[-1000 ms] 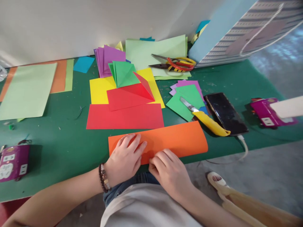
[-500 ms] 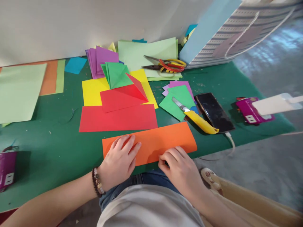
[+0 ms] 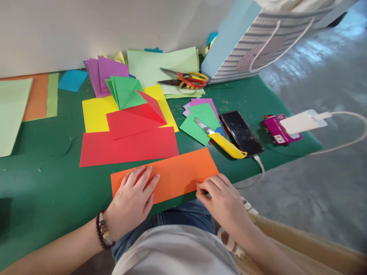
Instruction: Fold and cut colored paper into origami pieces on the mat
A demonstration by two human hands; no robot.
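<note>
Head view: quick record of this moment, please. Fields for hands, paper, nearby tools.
left hand: flat on orange paper, fingers spread
left wrist: beaded bracelet
right hand: fingertips at the orange paper's near edge, grip unclear
nearest tool: yellow utility knife, blade resting on green paper
beside knife: black smartphone, white cable attached
farther back: scissors on pale green paper
surface: green mat

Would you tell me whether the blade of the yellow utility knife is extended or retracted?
Extended: its metal blade projects from the yellow handle, resting on green paper.
</note>
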